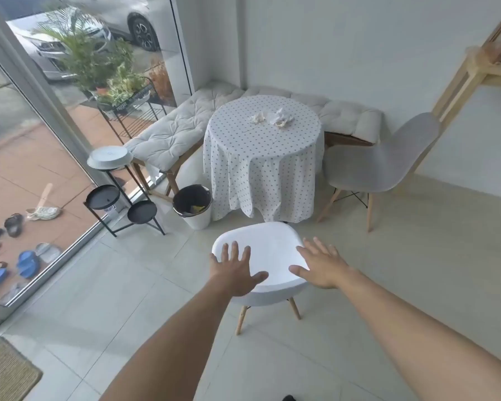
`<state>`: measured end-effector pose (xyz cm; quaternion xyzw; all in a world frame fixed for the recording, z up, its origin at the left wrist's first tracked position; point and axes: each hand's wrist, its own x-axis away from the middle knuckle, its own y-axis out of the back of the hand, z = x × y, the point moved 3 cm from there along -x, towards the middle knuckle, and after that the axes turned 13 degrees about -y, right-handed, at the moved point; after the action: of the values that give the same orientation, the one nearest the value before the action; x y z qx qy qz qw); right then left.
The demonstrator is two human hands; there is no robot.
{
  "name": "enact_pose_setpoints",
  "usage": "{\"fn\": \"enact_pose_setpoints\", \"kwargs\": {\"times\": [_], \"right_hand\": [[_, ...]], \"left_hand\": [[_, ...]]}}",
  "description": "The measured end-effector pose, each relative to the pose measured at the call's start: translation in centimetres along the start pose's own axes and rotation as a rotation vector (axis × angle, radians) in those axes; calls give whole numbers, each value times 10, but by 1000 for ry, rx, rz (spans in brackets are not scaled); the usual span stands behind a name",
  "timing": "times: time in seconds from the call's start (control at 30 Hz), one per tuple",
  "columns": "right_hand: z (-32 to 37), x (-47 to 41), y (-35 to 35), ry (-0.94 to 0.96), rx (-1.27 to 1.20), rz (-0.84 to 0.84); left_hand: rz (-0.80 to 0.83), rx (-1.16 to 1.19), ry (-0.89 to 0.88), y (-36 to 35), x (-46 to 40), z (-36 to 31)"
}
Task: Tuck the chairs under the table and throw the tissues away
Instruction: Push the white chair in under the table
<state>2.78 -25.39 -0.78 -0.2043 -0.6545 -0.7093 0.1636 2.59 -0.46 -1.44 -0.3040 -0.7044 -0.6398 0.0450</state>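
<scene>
Plastic and slim wooden legs suggest that the white shell chair (268,256) is light and rigid, with a smooth surface likely to slip under flat palms; a firmer hold is judged to lie at the rounded top rim of its back. The left hand (232,270) and right hand (321,266) are spread wide, fingers splayed, over that back near its two sides, and nothing is gripped; whether they are touching it cannot be told. The chair is set just before the round tabletop (262,123), not yet tucked. A grey chair (388,157) is placed at its right, two crumpled tissues (272,118) are left on top, and a waste bin (193,205) is placed beside its left.
</scene>
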Motion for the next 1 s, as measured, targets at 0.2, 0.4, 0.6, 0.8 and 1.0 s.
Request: {"fn": "enact_pose_setpoints", "kwargs": {"times": [0.2, 0.4, 0.6, 0.8, 1.0], "right_hand": [[-20, -15, -53, 59, 54, 91], [-30, -33, -74, 199, 93, 63], [-32, -46, -79, 312, 97, -54], [-16, -69, -69, 324, 46, -140], [23, -113, -51, 254, -18, -157]], "left_hand": [[81, -22, 3, -52, -20, -43], [32, -49, -102, -76, -37, -78], [-73, -92, -172, -81, -45, -84], [-153, -142, -179, -69, -64, -60], [-173, -170, -189, -41, -98, -8]]}}
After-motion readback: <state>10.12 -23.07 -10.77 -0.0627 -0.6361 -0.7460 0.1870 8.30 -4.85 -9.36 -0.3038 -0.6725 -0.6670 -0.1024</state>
